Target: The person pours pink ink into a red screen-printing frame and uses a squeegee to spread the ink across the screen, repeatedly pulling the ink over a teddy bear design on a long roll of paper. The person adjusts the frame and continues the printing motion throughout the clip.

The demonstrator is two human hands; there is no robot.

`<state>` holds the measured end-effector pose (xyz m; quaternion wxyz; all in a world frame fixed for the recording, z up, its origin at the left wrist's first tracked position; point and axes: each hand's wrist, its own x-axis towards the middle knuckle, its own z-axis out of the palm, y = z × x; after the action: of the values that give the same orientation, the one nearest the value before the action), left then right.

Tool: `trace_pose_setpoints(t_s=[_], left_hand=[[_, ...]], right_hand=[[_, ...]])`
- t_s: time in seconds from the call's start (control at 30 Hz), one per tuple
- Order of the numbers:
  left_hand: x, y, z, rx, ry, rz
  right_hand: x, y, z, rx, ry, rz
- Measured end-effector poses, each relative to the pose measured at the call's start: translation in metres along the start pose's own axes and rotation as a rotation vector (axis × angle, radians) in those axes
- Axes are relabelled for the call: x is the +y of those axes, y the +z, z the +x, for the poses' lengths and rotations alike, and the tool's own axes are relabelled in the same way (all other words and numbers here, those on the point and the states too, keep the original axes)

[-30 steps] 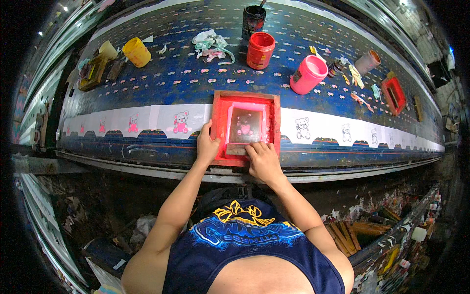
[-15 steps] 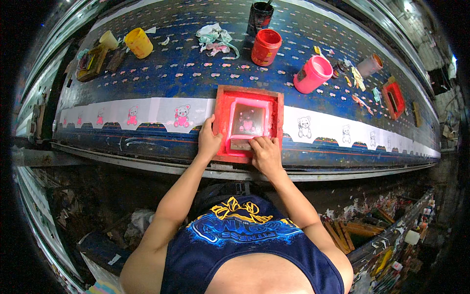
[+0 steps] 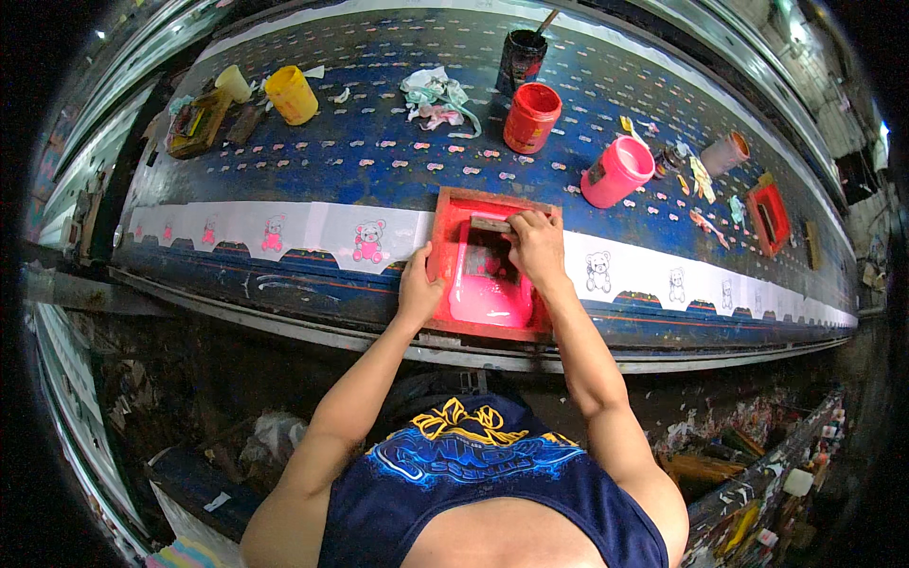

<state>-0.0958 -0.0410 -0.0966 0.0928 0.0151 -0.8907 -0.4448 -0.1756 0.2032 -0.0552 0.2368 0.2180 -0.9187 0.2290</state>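
A wooden screen-printing frame (image 3: 497,200), red on its inner walls, lies over a white strip along the table's near side. My left hand (image 3: 419,289) is closed around the frame's left side, thumb on the inner edge. At the far end of the mesh, my right hand (image 3: 540,244) grips a flat wooden-handled squeegee (image 3: 488,225). Bright pink ink (image 3: 492,305) lies pooled at the mesh's near end. Left of the frame, the strip carries teddy bears filled in pink (image 3: 368,242); to its right the bears (image 3: 598,272) are black outlines only.
Beyond the frame stand a red ink tub (image 3: 532,118), a pink tub (image 3: 617,172), a black tub (image 3: 522,61) and a yellow tub (image 3: 291,96). A crumpled rag (image 3: 437,97) lies left of them. Another red frame (image 3: 768,220) rests at the right.
My right hand has pushed the squeegee from the near end of the mesh to the far end. Pink ink now shows pooled at the near end. My left hand stays on the frame.
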Motion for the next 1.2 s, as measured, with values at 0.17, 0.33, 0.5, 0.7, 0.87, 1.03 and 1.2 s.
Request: trace_pose_setpoints(t_s=[0.17, 0.33, 0.5, 0.7, 0.87, 1.03, 1.2], left_hand=[[-0.002, 0.002, 0.002, -0.005, 0.003, -0.008], [-0.004, 0.003, 0.002, 0.011, 0.031, 0.017], [-0.006, 0.002, 0.002, 0.016, 0.051, 0.025], [-0.006, 0.001, 0.005, -0.014, -0.010, 0.028], [-0.007, 0.001, 0.004, 0.000, 0.003, 0.030], [-0.011, 0.011, 0.004, 0.026, 0.019, -0.028], [-0.005, 0.015, 0.003, 0.053, -0.024, -0.208]], right_hand=[[0.004, 0.006, 0.007, -0.049, 0.031, -0.049], [-0.034, -0.009, -0.051, -0.112, 0.014, -0.031], [-0.073, -0.031, -0.102, -0.172, 0.034, 0.010], [-0.088, -0.058, -0.114, -0.278, 0.109, 0.151], [-0.054, -0.052, -0.127, 0.096, 0.390, 0.199], [-0.004, -0.017, -0.155, 0.073, 0.867, 0.420], [-0.008, -0.021, -0.156, 0.092, 0.876, 0.457]])
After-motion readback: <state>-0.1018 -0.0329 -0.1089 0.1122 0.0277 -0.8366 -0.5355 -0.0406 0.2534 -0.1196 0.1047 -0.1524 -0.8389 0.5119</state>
